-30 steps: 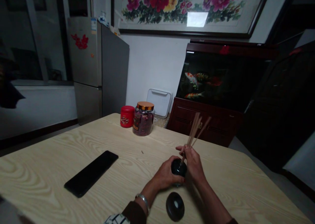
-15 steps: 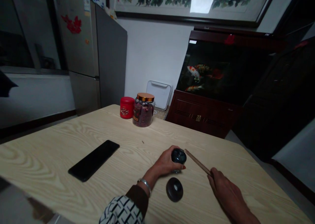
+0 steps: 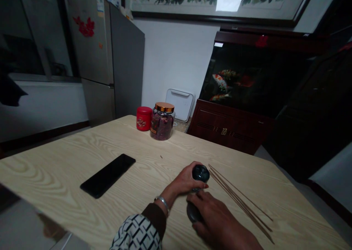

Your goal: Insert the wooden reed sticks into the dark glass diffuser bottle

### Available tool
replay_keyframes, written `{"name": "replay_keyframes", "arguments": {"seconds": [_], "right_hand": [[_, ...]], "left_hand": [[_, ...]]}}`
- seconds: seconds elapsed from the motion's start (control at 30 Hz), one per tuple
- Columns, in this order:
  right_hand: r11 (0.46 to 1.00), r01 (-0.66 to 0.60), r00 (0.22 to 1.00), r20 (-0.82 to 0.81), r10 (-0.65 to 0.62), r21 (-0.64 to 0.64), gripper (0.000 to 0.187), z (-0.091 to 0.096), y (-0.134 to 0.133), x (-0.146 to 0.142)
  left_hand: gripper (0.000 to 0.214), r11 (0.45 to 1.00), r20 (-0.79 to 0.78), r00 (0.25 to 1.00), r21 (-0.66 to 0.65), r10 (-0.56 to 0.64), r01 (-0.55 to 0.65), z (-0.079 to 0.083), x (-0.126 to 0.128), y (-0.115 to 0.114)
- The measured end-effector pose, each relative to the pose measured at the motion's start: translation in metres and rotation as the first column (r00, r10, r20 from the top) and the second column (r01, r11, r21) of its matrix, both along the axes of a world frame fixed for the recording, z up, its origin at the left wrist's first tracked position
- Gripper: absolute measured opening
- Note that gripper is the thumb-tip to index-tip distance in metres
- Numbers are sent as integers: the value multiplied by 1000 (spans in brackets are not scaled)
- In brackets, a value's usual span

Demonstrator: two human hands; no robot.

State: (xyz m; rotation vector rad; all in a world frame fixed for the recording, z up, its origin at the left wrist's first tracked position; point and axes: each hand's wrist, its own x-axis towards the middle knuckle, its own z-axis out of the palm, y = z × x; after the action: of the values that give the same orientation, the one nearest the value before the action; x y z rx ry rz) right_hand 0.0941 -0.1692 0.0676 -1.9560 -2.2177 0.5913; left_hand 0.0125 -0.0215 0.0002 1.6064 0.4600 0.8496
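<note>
My left hand (image 3: 187, 180) is wrapped round a small dark round jar (image 3: 200, 173) standing on the light wooden table (image 3: 68, 169). My right hand (image 3: 213, 215) lies over the jar's dark round lid (image 3: 192, 213) just in front of the jar, fingers curled onto it. Several thin brown sticks (image 3: 239, 200) lie loose on the table to the right of the jar, fanned toward the right edge.
A black phone (image 3: 108, 175) lies flat at left centre. A red tin (image 3: 144, 118) and a glass jar with a copper lid (image 3: 162, 121) stand at the table's far edge. Beyond are a fridge (image 3: 107, 55) and a fish tank (image 3: 247, 81) on a dark cabinet.
My right hand pulled the sticks out of the jar, laid them on the table to the right, let go, then moved left onto the lid. My left hand kept holding the jar.
</note>
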Motion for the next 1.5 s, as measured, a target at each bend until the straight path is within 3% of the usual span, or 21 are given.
{"name": "replay_keyframes", "arguments": {"seconds": [0.1,0.17,0.23,0.37,0.43,0.5,0.6,0.67,0.77,0.87,0.97,1.07,1.13,1.2,1.3,1.4,1.5], "right_hand": [[996,34,942,-336,-4,84,55,12,1,23],[973,159,810,-586,-30,170,54,23,10,39],[917,319,640,-768,-20,242,57,31,27,48],[822,512,361,-931,58,250,49,23,64,47],[817,534,279,-958,74,219,44,10,75,44],[812,550,247,-967,64,194,41,-6,79,43],[810,551,289,-956,44,203,41,-23,77,48],[820,518,371,-928,39,242,39,-25,73,53],[843,425,581,-813,25,329,42,-17,68,60],[855,322,810,-586,-27,406,51,-3,66,61],[833,266,942,-317,-116,486,48,6,67,58],[797,278,961,-168,-222,536,62,5,67,55],[796,300,953,-210,-220,525,81,4,65,55],[841,296,932,-331,-150,453,91,5,61,59],[909,247,896,-437,-81,336,85,13,53,64],[869,350,924,-280,-259,350,77,23,48,68],[809,452,891,-149,-428,375,68,26,47,68]], "left_hand": [[66,1000,11,1000,14,0,0,-2,0,2],[65,1000,18,1000,19,-15,15,-2,0,3],[69,1000,12,1000,16,-26,26,-2,0,3],[74,1000,-7,1000,23,-2,2,-4,-1,3],[74,1000,-6,1000,26,-6,6,-5,0,3],[75,1000,-1,1000,24,-11,11,-6,0,4],[76,999,16,1000,32,-22,22,-4,-2,4],[76,999,31,999,39,-35,34,-3,-3,4],[76,999,43,998,36,-41,39,-5,-3,5],[75,998,63,997,28,-54,53,-9,-1,6],[75,997,96,992,17,-77,76,-11,1,6],[75,996,118,989,27,-90,87,-10,1,6],[75,996,117,989,40,-86,81,-8,0,6],[75,997,95,993,51,-67,63,-6,-1,5],[76,998,56,998,57,-38,35,-5,-2,5],[76,999,23,999,36,-31,30,-6,-2,5],[77,999,17,1000,42,-25,25,-6,-2,5]]}}
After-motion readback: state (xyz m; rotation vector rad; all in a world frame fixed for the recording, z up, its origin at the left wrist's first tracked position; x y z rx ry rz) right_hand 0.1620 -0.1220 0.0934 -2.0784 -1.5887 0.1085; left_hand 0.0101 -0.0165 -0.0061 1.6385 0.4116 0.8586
